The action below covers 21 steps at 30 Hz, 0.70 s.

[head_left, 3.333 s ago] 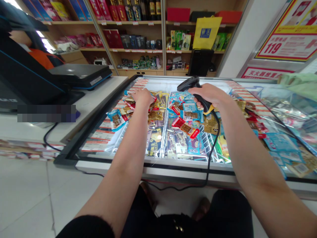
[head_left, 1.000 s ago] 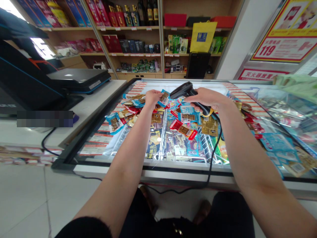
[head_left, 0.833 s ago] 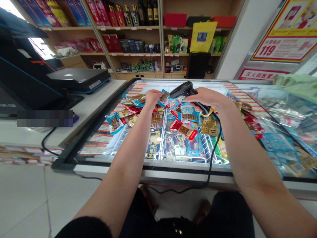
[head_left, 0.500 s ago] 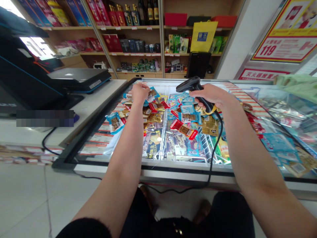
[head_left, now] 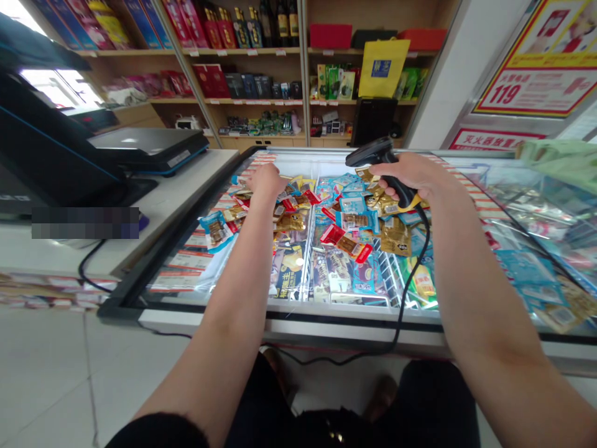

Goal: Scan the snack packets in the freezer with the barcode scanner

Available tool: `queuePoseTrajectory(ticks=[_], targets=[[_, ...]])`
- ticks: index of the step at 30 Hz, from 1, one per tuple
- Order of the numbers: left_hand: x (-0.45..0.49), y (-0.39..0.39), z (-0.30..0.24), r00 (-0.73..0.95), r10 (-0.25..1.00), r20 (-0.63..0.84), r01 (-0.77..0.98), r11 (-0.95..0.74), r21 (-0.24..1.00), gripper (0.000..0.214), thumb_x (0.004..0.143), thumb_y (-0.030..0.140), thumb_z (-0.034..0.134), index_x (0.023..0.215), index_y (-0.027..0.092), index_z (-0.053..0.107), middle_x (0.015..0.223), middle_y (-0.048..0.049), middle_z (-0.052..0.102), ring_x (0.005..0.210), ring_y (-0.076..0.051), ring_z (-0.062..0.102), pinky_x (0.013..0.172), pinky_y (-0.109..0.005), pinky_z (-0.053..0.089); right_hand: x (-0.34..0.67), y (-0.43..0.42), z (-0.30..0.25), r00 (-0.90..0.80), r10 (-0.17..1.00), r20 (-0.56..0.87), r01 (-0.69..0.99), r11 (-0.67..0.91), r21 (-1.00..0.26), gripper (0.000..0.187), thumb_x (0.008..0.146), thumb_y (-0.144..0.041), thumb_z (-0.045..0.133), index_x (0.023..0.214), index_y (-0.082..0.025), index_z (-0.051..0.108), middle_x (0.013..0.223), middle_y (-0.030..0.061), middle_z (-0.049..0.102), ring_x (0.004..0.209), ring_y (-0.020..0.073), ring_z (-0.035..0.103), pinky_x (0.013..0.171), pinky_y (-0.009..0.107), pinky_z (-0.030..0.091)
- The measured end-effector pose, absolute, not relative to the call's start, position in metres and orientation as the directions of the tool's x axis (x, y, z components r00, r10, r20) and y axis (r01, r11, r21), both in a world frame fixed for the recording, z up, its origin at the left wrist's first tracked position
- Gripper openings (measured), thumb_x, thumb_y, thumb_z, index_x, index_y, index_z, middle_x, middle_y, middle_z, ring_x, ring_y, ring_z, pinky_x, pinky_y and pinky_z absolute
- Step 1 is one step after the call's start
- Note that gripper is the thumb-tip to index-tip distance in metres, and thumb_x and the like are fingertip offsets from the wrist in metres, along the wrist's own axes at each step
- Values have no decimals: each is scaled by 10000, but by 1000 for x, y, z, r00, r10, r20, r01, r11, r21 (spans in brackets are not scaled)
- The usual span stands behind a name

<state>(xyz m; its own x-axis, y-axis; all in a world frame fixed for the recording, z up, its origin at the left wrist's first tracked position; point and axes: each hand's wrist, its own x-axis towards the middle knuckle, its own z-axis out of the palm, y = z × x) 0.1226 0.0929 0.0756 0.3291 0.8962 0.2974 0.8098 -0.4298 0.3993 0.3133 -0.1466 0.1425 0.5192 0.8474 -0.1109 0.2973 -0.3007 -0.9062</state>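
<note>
A black barcode scanner (head_left: 370,152) is held by its handle in my right hand (head_left: 410,177), its head pointing left above the snack packets. From the handle a black cable hangs down over the freezer's front edge. My left hand (head_left: 267,182) is low at the left part of the packet pile, back of the hand upward; its fingers are mostly hidden, so what they hold does not show. Around it lie a blue snack packet (head_left: 217,230) and a red packet (head_left: 290,204). Nearer the middle are a red-and-brown packet (head_left: 347,244) and a gold packet (head_left: 395,236).
The packets lie on the glass-topped chest freezer (head_left: 172,318). A counter on the left carries a weighing scale (head_left: 149,149) and a black terminal (head_left: 41,143). Stocked shelves (head_left: 247,53) stand behind. More packets (head_left: 536,280) lie on the right.
My left hand has come slightly down and its fingers have turned out of sight; the blue packet by them no longer shows. My right hand has moved right with the barcode scanner.
</note>
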Motion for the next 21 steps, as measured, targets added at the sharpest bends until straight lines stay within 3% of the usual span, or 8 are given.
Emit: queuePoseTrajectory(ticks=[3,6,11,15,21], targets=[[145,72,79,443,846,295,746,-531,401,382,730,327,666,1086,192,698,1137,-129,682,1115,-312,592,974,-416,434,314,-149,144,546,831,-109,309,-320,-896,247,836,-241,673,645,-190,524,532,12,543,399,84,474,370,198,411],[170,48,74,643,743,187,629,-651,425,285,760,363,618,934,171,737,956,-112,727,964,-268,657,872,-337,473,316,-152,146,558,822,-111,308,-329,-893,254,837,-233,673,640,-188,520,520,12,539,390,83,466,368,198,405],[197,17,56,745,666,45,595,-694,405,399,637,547,731,726,161,693,828,-151,711,984,-342,656,836,-350,478,321,-156,147,577,810,-105,303,-332,-893,252,836,-257,692,654,-196,529,509,6,527,392,91,469,381,211,415],[207,5,43,733,678,64,618,-702,353,472,502,572,818,670,171,632,874,-197,694,1127,-430,569,884,-404,458,322,-159,149,585,805,-97,315,-336,-888,248,840,-271,684,658,-196,534,500,9,527,392,103,469,371,228,412],[218,1,36,759,649,54,593,-722,356,446,587,568,771,531,196,531,819,-151,681,1148,-394,557,922,-376,428,324,-159,148,577,813,-75,312,-305,-900,255,848,-255,664,641,-183,533,488,12,525,387,101,464,358,222,393]])
